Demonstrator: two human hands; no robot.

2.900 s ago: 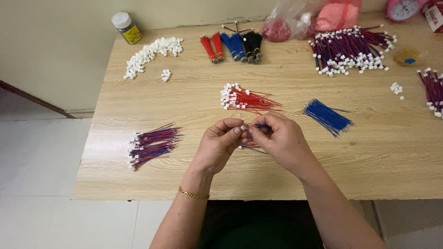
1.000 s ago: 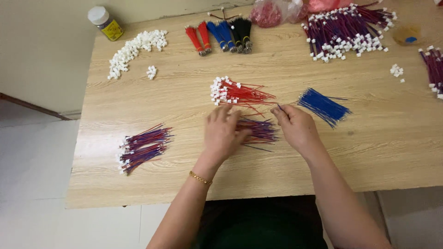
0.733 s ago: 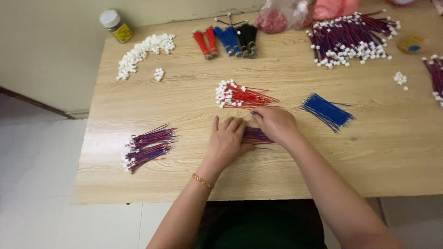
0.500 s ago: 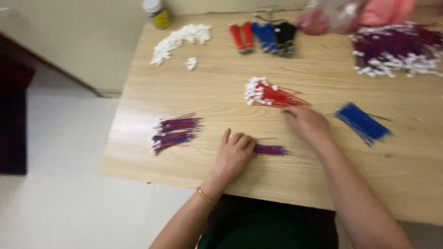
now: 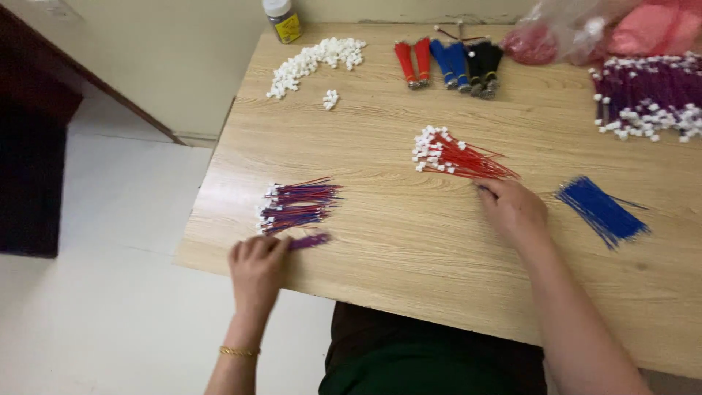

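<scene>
Wires [image 5: 311,241], a small purple bunch, sit pinched under my left hand [image 5: 256,267] at the table's [image 5: 409,241] near edge, just below a wire pile [image 5: 296,206]; farther off, my right hand [image 5: 514,208] fingers the red bundle [image 5: 461,156].

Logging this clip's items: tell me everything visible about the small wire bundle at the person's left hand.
The small wire bundle is a thin bunch of red and blue wires, reading purple where they mix. It lies flat on the wooden table near the front edge, pointing right, just below the larger wire pile with white connectors. The left hand covers its left end, so any connector there is hidden. Whether it touches the pile is unclear.
</scene>
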